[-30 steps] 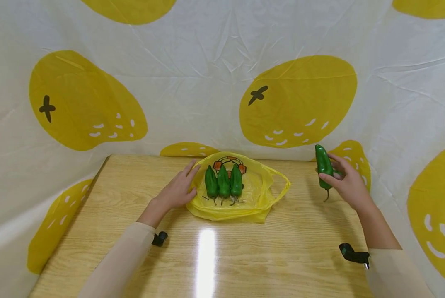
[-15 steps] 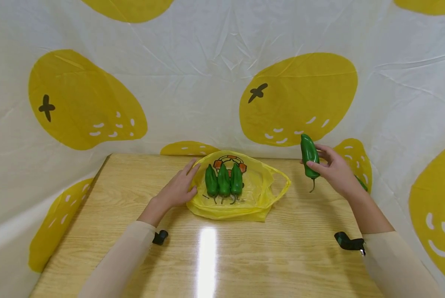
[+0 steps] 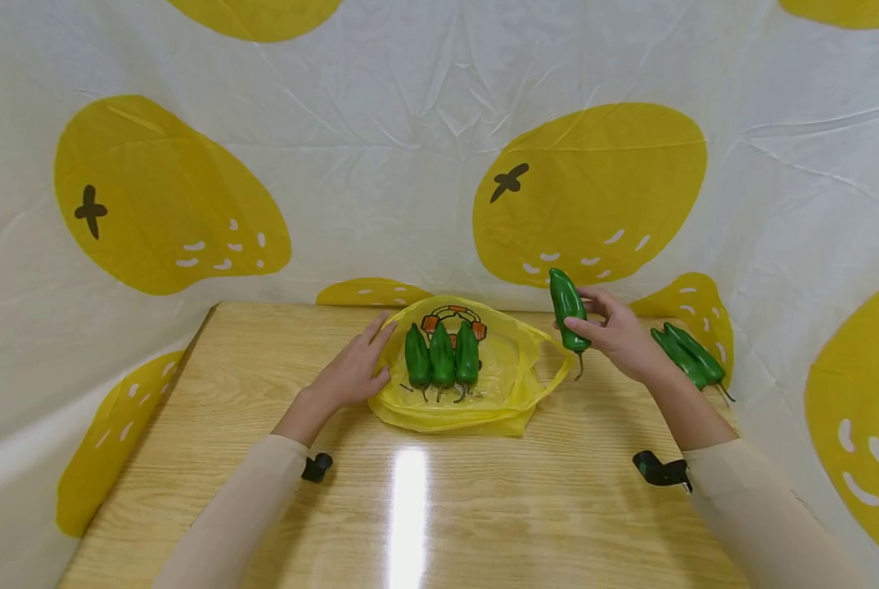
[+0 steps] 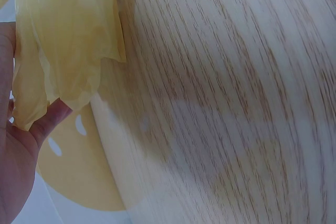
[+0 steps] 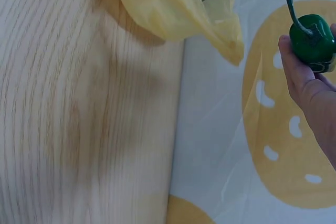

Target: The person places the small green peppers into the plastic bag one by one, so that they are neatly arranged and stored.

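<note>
— What is the right hand point(image 3: 619, 331) doing?

— It pinches a green pepper point(image 3: 568, 307) between the thumb and fingers, up off the table point(image 3: 535, 507). The tip points up and leans left, and the stem hangs below

— Does that pepper touch the yellow bag point(image 3: 450, 421)?

— No, the right wrist view shows a gap between them, with the stem end turned toward the camera. From the head view it sits near the loop handle point(image 3: 557, 381) on the bag's right side

— And the left hand point(image 3: 351, 368)?

— It touches the bag's left edge, fingers fairly straight and a little spread, thumb apart from them. The left wrist view shows thin plastic between thumb and fingers; how firmly they press, I can't tell

— Anything in the bag?

— Three peppers point(image 3: 443, 360) lie side by side in its open mouth, stems toward the person

— Any others?

— Two peppers point(image 3: 693, 356) lie together at the table's far right corner, just beyond the right forearm, near the white cloth point(image 3: 380, 204) printed with big yellow fruit
</note>
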Demonstrator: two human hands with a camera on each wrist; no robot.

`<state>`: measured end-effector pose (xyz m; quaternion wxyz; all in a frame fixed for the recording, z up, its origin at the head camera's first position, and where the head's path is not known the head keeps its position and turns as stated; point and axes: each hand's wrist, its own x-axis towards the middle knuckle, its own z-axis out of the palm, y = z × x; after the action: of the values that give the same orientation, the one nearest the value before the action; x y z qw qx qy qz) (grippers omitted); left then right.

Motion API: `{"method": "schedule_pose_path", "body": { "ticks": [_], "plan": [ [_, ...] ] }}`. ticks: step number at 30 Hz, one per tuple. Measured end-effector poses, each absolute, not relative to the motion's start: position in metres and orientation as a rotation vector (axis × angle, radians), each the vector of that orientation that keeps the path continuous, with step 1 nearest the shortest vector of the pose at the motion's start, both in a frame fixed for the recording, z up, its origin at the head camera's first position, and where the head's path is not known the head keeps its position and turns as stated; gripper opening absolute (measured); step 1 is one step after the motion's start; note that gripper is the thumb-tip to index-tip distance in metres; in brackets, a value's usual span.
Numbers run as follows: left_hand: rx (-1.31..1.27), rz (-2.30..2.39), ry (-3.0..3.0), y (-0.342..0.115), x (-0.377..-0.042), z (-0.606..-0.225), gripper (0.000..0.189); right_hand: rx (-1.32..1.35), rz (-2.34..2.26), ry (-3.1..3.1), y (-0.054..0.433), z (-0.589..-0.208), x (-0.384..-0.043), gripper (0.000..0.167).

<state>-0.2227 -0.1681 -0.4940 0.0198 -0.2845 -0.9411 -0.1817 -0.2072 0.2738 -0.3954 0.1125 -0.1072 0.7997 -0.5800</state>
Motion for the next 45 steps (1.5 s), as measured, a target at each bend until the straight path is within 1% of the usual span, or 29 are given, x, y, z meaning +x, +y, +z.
{"method": "schedule_pose_path", "body": {
  "ticks": [10,19,26,37,45],
  "plan": [
    [-0.877,-0.579,-2.93,-0.169,-0.221,-0.493,0.081,-0.292,-1.64,2.362,0.241,-0.404,-0.214,0.074],
    [-0.882,-0.58,-2.918,-0.169,-0.222,-0.497,0.08,-0.297,-1.537,2.427,0.213,-0.419,-0.221,0.067],
    [-0.885,-0.58,-2.938,-0.168,-0.221,-0.496,0.081,-0.275,-1.396,2.504,0.194,-0.423,-0.225,0.067],
    [-0.886,-0.574,-2.94,-0.166,-0.22,-0.494,0.082,-0.181,-1.256,2.594,0.17,-0.433,-0.224,0.059],
    [-0.891,-0.585,-2.923,-0.165,-0.221,-0.493,0.082,-0.154,-1.108,2.674,0.156,-0.443,-0.226,0.057]
  ]
}}
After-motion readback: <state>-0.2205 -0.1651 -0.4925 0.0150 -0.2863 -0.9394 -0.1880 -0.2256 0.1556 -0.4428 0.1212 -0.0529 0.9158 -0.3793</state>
